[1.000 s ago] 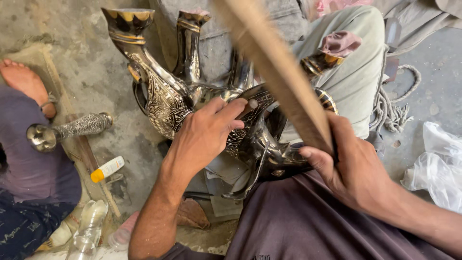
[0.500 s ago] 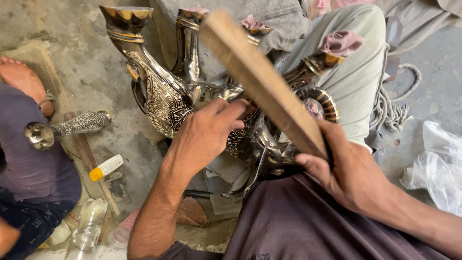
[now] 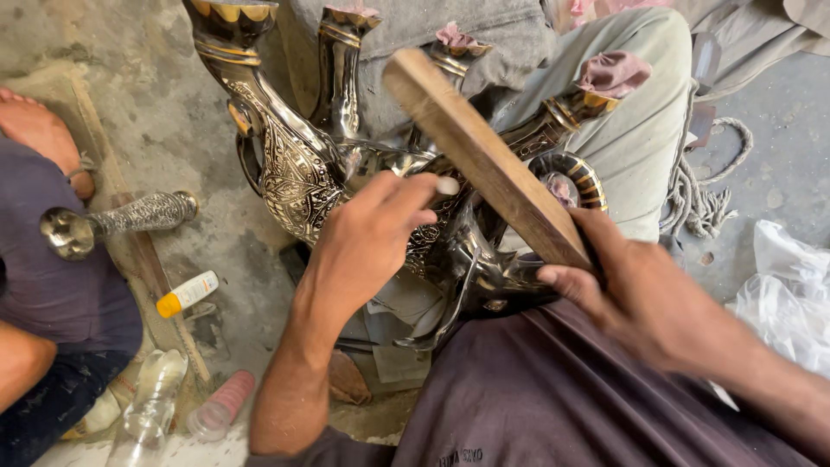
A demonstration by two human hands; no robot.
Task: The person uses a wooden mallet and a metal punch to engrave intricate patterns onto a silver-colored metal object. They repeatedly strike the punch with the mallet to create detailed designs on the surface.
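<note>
Holding a flat wooden stick (image 3: 484,160), the right hand (image 3: 644,298) is closed round its lower end, fingers wrapped tight. Stick's long axis slants from that hand up and away toward the far left, its free end hanging above the metal ornament (image 3: 363,186). Left hand (image 3: 372,238) lies on the ornament's middle, palm down, fingers loosely curled, thumb pressed on the metal; it grips nothing else. Left hand is nearer the ornament, touching it; right hand sits just beside the ornament's near right edge, only the stick reaching over it.

Ornament rests in the person's lap, against the grey trouser leg (image 3: 640,147). It is shiny, dark and silver with gold bands, engraved patterns on the curved body, several upright necks rising at the far side, two stuffed with pink cloth (image 3: 614,73).

Left of the ornament on the concrete floor: a loose engraved metal stem (image 3: 130,216), a small white tube with orange cap (image 3: 186,294), a clear plastic bottle (image 3: 151,406). Another person's bare foot (image 3: 39,130) shows far left. Right of the ornament: a coil of rope (image 3: 696,195) and a clear plastic bag (image 3: 791,294).
</note>
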